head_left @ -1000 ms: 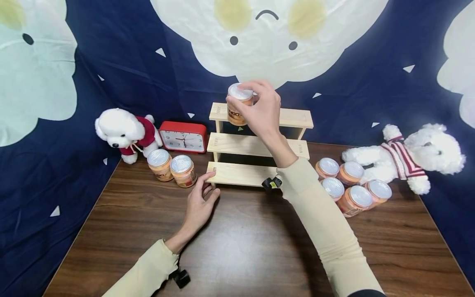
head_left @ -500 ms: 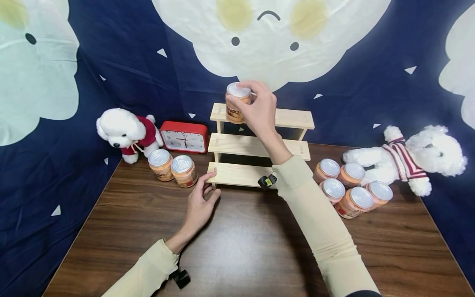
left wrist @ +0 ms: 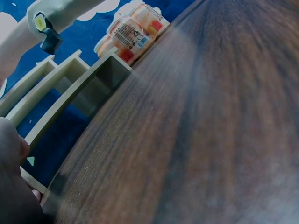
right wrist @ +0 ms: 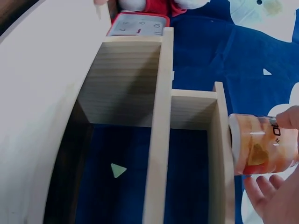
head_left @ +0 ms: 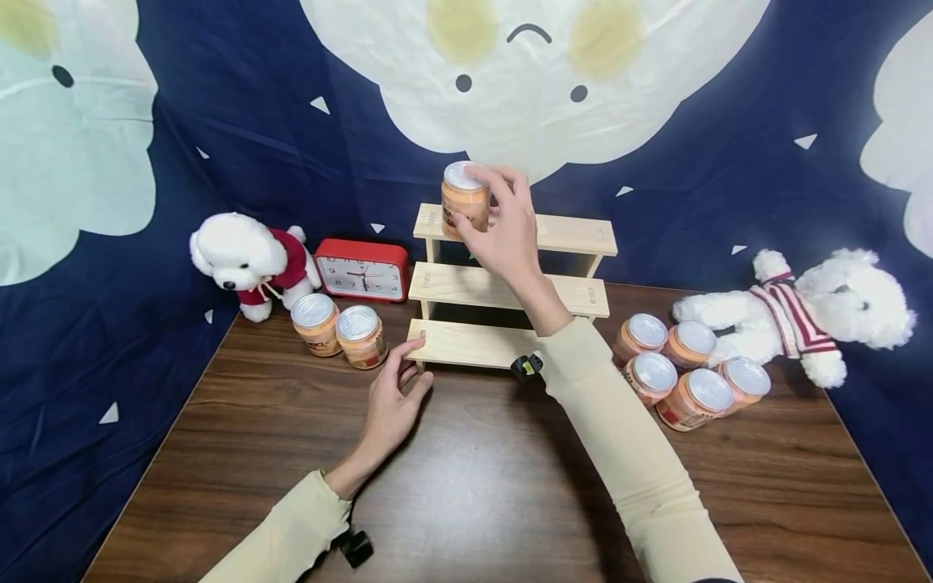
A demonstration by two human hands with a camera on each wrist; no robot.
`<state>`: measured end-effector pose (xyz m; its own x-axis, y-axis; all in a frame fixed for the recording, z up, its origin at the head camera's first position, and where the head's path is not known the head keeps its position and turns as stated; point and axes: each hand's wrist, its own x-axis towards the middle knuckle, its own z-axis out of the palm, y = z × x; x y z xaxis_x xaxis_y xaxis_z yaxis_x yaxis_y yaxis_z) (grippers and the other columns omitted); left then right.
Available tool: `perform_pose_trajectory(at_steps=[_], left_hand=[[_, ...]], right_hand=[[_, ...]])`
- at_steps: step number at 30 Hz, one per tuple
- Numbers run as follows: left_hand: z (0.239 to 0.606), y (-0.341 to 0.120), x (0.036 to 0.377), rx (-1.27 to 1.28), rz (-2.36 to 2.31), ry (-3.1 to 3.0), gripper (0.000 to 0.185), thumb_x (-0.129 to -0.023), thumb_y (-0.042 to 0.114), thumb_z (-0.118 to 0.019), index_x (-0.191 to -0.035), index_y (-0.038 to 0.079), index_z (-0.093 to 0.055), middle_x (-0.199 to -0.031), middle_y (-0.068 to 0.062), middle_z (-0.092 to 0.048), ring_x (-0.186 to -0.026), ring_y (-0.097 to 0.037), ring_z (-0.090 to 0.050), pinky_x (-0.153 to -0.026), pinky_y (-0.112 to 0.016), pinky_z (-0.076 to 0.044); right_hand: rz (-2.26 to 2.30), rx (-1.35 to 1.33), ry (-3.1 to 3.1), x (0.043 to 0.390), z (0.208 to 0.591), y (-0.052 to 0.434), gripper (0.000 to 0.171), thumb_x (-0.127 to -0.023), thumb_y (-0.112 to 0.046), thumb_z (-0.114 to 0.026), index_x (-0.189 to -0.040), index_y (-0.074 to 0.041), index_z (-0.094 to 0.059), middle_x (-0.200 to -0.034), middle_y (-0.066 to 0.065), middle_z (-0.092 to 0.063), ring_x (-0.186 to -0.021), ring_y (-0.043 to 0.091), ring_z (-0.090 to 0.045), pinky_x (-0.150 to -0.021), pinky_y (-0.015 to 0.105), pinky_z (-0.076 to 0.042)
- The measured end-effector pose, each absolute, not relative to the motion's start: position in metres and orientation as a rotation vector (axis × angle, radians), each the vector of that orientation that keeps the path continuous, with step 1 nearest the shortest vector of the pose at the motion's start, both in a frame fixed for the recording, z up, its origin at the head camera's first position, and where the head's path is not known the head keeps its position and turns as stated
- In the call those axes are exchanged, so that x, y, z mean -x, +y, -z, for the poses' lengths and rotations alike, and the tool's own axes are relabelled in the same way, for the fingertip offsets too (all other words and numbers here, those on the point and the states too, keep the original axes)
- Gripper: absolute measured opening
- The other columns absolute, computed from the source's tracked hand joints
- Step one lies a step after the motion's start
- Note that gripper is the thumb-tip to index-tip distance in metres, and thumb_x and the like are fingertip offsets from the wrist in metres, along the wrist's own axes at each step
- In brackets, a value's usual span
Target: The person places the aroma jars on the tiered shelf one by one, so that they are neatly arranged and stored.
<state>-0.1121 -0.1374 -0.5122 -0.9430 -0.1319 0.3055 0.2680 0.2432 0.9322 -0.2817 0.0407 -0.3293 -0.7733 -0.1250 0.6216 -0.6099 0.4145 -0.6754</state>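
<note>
Nearby, the left hand (head_left: 389, 401) lies flat on the worktop (head_left: 466, 494), fingers straight, touching the wooden shelf (head_left: 510, 283). Farther back, the right hand (head_left: 503, 223) grips an orange jar (head_left: 464, 198) on the top step.

We can't read much: red clock (head_left: 361, 269) has a numbered dial, digits too small to tell. Jar (head_left: 464, 200) in right hand (head_left: 504, 225) has a label w/ dark lettering, illegible.

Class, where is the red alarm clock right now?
In the head view, the red alarm clock stands at the table's back left, between the white toy dog and the wooden step shelf.
</note>
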Motion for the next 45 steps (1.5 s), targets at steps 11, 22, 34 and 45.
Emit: perform_pose_trajectory(at_steps=[11,22,34,45], left_hand=[[0.527,-0.143,0.117,0.168,1.733,-2.178,0.056,-0.097,-0.002,-0.075,-0.15,0.014,-0.066,-0.158,-0.013,-0.063,-0.129,-0.021,-0.067,-0.113,-0.026,-0.057],[0.517,-0.138,0.113,0.155,1.743,-2.161,0.054,-0.097,-0.003,-0.074,-0.149,0.011,-0.066,-0.157,-0.016,-0.063,-0.124,-0.023,-0.069,-0.113,-0.026,-0.058],[0.508,-0.135,0.11,0.097,1.746,-2.203,0.055,-0.096,-0.005,-0.073,-0.149,0.007,-0.065,-0.157,-0.017,-0.062,-0.127,-0.027,-0.068,-0.114,-0.025,-0.057],[0.52,-0.138,0.115,0.181,1.739,-2.138,0.055,-0.096,-0.005,-0.074,-0.149,0.009,-0.066,-0.156,-0.016,-0.064,-0.124,-0.018,-0.068,-0.111,-0.022,-0.058]], right_hand=[[-1.33,-0.601,-2.157,0.284,0.342,0.031,0.066,-0.097,-0.008,-0.085,-0.158,-0.01,-0.059,-0.148,0.019,-0.055,-0.132,0.029,-0.06,-0.106,0.029,-0.06],[-1.303,-0.573,-2.107,0.285,0.345,0.026,0.065,-0.097,-0.008,-0.086,-0.157,-0.008,-0.061,-0.144,0.022,-0.057,-0.131,0.03,-0.063,-0.108,0.035,-0.063],[-1.28,-0.54,-2.197,0.278,0.342,0.027,0.083,-0.095,-0.003,-0.086,-0.168,-0.011,-0.047,-0.146,0.023,-0.053,-0.134,0.031,-0.059,-0.102,0.038,-0.065],[-1.338,-0.57,-2.107,0.265,0.343,0.042,0.087,-0.094,-0.011,-0.089,-0.168,-0.008,-0.044,-0.142,0.027,-0.056,-0.131,0.036,-0.057,-0.103,0.047,-0.062]])
